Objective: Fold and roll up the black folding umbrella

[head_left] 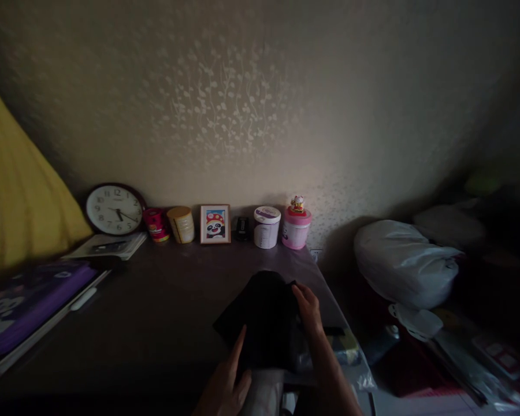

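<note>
A black cloth is spread at the front of the dark table, partly raised; in the dim light I cannot make out its exact kind. My right hand pinches its upper right corner between thumb and fingers. At the cloth's lower left edge is my left hand, index finger stretched out against it and thumb apart. Just below the cloth, between my forearms, something pale shows in part. Beside my right forearm, a clear plastic package with a yellowish part lies on the table.
Along the wall stand a clock, a pink cup, a yellow tub, a framed panda picture, and two canisters, white and pink. A purple case lies left. White bags are piled right, beyond the table edge.
</note>
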{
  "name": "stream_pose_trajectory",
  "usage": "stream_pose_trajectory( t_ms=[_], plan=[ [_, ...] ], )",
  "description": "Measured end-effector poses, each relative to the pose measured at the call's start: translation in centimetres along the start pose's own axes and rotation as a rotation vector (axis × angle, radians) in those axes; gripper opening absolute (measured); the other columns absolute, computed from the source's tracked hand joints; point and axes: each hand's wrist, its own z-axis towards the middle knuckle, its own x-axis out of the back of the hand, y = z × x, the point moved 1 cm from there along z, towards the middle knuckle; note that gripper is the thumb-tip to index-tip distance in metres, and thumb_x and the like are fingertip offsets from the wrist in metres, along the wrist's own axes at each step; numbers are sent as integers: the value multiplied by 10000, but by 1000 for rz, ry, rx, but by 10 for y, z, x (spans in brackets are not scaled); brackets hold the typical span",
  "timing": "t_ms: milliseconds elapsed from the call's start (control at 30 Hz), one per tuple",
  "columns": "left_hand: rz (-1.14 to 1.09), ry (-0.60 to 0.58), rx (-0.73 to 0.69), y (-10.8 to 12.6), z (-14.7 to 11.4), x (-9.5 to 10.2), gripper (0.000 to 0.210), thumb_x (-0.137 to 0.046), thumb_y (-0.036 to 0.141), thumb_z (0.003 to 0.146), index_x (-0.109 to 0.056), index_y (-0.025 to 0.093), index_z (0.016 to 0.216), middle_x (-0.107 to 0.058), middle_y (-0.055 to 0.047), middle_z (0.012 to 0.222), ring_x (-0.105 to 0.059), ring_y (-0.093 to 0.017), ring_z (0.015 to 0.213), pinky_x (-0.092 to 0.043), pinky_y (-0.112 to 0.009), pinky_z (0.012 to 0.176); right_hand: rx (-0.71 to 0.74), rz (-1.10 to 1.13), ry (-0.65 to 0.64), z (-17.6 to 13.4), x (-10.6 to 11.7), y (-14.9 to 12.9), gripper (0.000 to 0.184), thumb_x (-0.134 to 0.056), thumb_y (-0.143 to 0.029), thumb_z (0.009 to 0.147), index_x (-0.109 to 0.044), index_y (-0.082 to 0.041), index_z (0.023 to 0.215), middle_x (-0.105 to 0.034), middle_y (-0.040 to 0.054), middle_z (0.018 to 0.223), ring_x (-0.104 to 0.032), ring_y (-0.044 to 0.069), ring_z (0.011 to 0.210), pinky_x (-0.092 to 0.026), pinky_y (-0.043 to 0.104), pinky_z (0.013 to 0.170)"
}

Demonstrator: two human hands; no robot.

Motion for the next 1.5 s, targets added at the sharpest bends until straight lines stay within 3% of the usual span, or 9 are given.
stream_pose_trajectory(
  t_ms=[267,400,533,767,1000,1100,1233,1333,1500],
  plan=[
    [21,-50,-71,-2,2,0,779,-402,131,765,34,154,1410,-277,-64,1441,-298,-125,1299,-250,-249,1061,22,-23,-23,7,-46,2,563,-614,-479,650,-568,-85,1050,-648,53,720,-600,189,674,-477,279,583],
    [100,-69,7,-4,4,-1,738,-406,189,782,-30,75,1406,-414,-131,1358,-429,-170,1220,-330,-265,1009,-41,-24,-164,7,-64,3,589,-558,-414,701,-435,-96,1181,-613,-3,638,-590,153,531,-465,250,468],
    [134,-51,71,-3,3,-2,733,-399,186,778,-42,6,1392,-371,-172,1374,-391,-185,1249,-323,-260,1008,-17,-131,-256,5,-72,2,573,-494,-367,749,-342,-100,1233,-613,-20,616,-587,140,494,-444,230,441],
    [16,69,12,17,-6,-2,829,-386,168,799,220,139,1364,-396,-105,1374,-499,-131,1153,-394,-200,907,151,-381,-294,5,-73,4,483,-454,-255,778,-348,-137,1234,-657,-10,695,-610,135,565,-440,242,568],
    [225,-28,3,7,1,-8,787,-440,161,754,-12,254,1408,-529,-45,1271,-593,-155,1014,-428,-219,837,362,-515,-306,-11,-69,-10,309,-436,-208,798,-517,-182,1096,-662,18,802,-623,161,708,-450,267,655],
    [234,9,-3,0,3,-11,769,-408,124,753,-24,225,1411,-506,-52,1292,-562,-140,1061,-403,-204,876,572,-492,-386,-32,-54,-16,185,-433,-225,840,-607,-213,904,-647,39,892,-599,162,856,-449,278,775],
    [267,32,28,1,4,-14,697,-351,148,796,-28,157,1413,-508,-76,1284,-536,-128,1094,-369,-185,916,763,-510,-453,-53,-36,-12,181,-450,-198,859,-621,-218,912,-637,54,977,-558,171,955,-427,332,865],
    [260,26,46,4,3,-15,656,-318,182,824,-31,158,1413,-540,-80,1250,-559,-138,1060,-376,-196,911,830,-558,-450,-43,-35,-4,205,-459,-186,857,-617,-219,984,-619,62,1074,-513,186,1061,-398,378,921],
    [216,9,57,6,2,-12,660,-334,208,819,-45,178,1413,-579,-73,1204,-563,-162,1061,-373,-223,925,800,-651,-357,7,-43,7,263,-417,-185,871,-604,-189,1056,-602,83,1136,-503,199,1100,-379,405,942]
  ],
)
